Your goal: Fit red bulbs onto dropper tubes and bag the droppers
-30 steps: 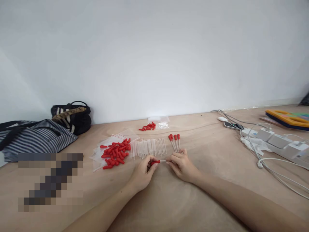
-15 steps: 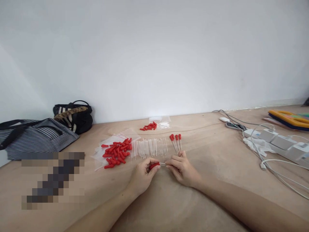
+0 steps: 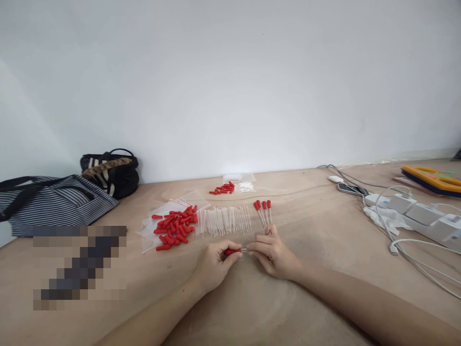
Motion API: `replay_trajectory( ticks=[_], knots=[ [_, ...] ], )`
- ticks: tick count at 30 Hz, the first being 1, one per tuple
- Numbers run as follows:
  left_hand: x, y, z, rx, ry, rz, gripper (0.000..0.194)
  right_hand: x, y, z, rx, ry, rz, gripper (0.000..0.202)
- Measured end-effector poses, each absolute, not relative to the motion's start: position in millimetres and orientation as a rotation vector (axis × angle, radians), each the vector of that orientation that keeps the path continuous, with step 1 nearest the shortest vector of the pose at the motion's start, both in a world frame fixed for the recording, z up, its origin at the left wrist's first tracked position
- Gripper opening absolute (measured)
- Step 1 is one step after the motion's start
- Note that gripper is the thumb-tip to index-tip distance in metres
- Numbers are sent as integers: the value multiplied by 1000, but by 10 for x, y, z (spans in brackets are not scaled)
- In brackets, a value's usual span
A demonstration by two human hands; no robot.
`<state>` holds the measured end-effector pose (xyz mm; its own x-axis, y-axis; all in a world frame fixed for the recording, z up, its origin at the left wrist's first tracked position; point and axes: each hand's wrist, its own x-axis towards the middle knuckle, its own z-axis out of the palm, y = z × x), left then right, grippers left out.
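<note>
My left hand (image 3: 218, 262) is closed around a red rubber dropper bulb (image 3: 232, 251), its narrow end pointing right. My right hand (image 3: 272, 253) pinches a thin clear dropper tube (image 3: 244, 250), which meets the bulb's mouth; how far it goes in is hidden. Just beyond the hands lies a row of clear tubes (image 3: 227, 221). A heap of loose red bulbs (image 3: 176, 226) rests to its left, partly on clear plastic bags (image 3: 149, 230). Several droppers with red bulbs fitted (image 3: 264, 211) lie side by side above my right hand.
Farther back are a few more red bulbs (image 3: 222, 189) and a clear bag (image 3: 237, 178). A striped bag (image 3: 61, 204) and a black bag (image 3: 124, 175) stand at left. On the right lie a power strip with white plugs (image 3: 425, 211), cables (image 3: 399, 247) and a yellow-framed item (image 3: 435, 179).
My left hand has shifted slightly right and down with the bulb, bringing it nearer my right hand. Less of the tube shows between the hands.
</note>
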<state>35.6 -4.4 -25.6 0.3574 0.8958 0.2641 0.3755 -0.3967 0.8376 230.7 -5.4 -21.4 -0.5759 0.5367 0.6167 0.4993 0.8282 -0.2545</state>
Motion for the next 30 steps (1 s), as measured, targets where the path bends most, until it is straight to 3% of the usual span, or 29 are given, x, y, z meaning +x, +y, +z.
replay_trajectory(
  ticks=[30],
  knots=[
    [366,-49,-227,1724,1130,1030,16,2268,-20,-225,-709,-2179,128,19]
  ],
)
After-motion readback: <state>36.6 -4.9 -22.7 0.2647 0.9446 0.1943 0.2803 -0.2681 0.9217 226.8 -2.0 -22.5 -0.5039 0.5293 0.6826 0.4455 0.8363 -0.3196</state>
